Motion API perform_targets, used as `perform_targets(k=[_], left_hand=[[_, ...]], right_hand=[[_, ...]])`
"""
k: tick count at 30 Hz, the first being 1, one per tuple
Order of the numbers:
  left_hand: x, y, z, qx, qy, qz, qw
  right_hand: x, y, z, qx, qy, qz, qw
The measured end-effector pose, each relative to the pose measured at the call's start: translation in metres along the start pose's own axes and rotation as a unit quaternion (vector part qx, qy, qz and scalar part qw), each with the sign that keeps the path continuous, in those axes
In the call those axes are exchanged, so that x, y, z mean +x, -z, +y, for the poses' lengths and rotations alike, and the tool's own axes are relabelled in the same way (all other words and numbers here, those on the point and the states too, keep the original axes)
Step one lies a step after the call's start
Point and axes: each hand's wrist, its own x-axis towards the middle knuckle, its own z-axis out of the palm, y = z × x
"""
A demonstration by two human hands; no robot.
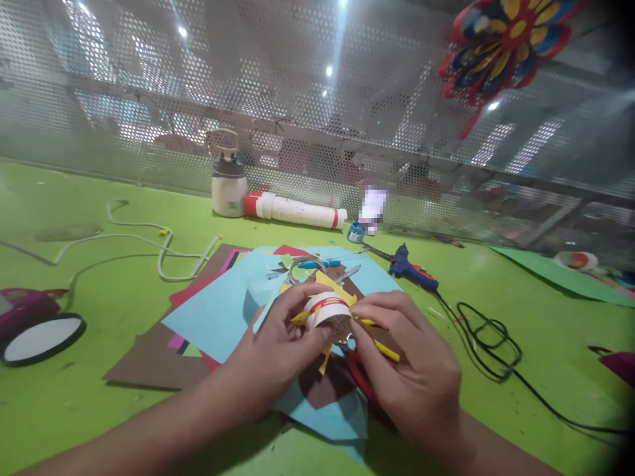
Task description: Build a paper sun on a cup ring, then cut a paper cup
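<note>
White tape roll (327, 309) sits pinched between left hand (278, 350) and right hand (411, 370).

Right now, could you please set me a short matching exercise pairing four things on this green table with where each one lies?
Things:
1. glue gun
2. white cable
3. white roll
4. white tube

Places:
A. lying by the mesh wall
B. between the left hand and right hand
C. right of the paper sheets
D. left of the paper sheets

Pairs: 1-C, 2-D, 3-B, 4-A
</note>
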Motion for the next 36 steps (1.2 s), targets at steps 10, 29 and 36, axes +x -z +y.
perform_targets(k=[10,29,36], left_hand=[[-0.003,0.002,-0.007,0.023,0.002,-0.047,0.999],[0.006,0.007,0.002,-0.078,0.07,-0.027,0.994],[0.005,0.005,0.0,-0.126,0.093,-0.022,0.987]], right_hand=[[0.009,0.01,0.003,0.159,-0.21,-0.164,0.951],[0.014,0.007,0.01,0.414,-0.402,-0.18,0.796],[0.013,0.004,0.01,0.455,-0.45,-0.175,0.749]])
